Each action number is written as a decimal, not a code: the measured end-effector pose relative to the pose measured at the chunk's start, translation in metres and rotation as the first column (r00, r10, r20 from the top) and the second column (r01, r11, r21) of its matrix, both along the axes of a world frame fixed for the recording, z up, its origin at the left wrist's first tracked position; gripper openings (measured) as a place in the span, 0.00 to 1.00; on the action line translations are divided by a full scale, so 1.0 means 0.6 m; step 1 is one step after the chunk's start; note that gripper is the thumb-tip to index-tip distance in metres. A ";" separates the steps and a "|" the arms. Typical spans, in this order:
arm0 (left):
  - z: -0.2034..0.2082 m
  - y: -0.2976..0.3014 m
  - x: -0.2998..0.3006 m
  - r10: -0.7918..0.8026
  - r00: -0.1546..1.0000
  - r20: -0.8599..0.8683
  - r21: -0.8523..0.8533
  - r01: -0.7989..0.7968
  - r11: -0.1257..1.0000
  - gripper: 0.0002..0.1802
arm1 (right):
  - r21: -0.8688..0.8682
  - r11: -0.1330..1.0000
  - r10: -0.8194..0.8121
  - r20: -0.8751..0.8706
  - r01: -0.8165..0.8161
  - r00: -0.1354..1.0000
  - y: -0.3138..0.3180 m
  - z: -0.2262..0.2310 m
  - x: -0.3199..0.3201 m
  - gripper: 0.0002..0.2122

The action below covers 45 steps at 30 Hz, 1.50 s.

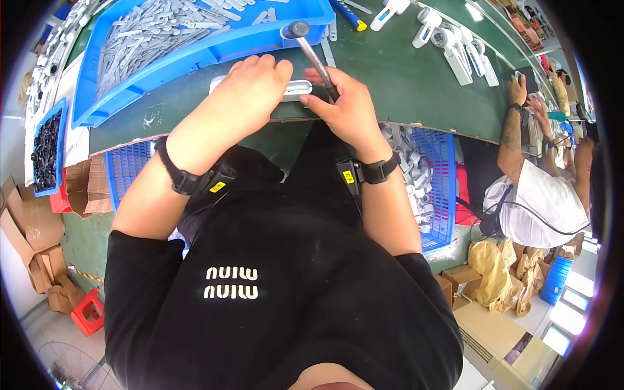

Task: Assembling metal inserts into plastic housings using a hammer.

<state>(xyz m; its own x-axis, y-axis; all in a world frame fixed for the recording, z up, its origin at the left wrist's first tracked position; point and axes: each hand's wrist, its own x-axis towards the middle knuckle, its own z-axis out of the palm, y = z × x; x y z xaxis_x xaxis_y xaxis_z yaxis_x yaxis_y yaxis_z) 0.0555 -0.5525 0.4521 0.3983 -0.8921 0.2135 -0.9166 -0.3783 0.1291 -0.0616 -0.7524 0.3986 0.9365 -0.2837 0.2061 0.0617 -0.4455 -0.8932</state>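
Note:
My left hand (255, 90) is closed over a long pale grey plastic housing (299, 88) at the bench's near edge. One hollow end of the housing shows past my knuckles, and its middle is hidden under the hand. In my right hand (353, 112) is a hammer (313, 57), its metal head up and tilted to the left, over the bench. My right thumb and a fingertip are near the housing's end; I cannot tell whether they touch it. Beyond my hands stands a blue tray (195, 62) full of flat grey strips.
More white-and-grey plastic housings (458, 55) lie at the far right of the green bench (383, 84). A blue crate (443, 188) of grey parts sits below its edge. At left is a small blue bin (58, 130) of black parts. A co-worker (530, 201) works at right.

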 end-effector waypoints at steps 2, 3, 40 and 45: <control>-0.003 0.000 0.017 -0.062 0.987 -0.146 0.008 0.064 0.998 0.14 | -0.012 1.000 0.014 0.003 -0.014 1.000 0.000 0.002 -0.001 0.20; -0.001 -0.001 0.026 -0.063 0.988 -0.144 0.010 0.065 0.998 0.14 | -0.011 1.000 0.013 0.005 -0.013 1.000 -0.001 0.001 -0.001 0.20; -0.011 0.218 0.023 -0.384 0.780 -0.495 -0.816 -0.264 0.515 0.07 | -0.012 0.998 -0.066 -0.069 0.065 0.995 0.020 0.004 -0.015 0.14; 0.044 0.518 0.158 -0.160 0.710 -0.686 -0.668 -0.701 -0.250 0.15 | 0.040 0.998 -0.038 -0.046 0.040 0.998 0.020 0.001 -0.020 0.14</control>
<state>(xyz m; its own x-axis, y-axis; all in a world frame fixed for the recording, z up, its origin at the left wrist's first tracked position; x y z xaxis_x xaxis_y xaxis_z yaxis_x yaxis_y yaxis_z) 0.1502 -0.2419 0.4784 0.8943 0.3634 0.2611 -0.3943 0.3642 0.8437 -0.0739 -0.7403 0.3992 0.9328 -0.3274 0.1510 0.0038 -0.4099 -0.9121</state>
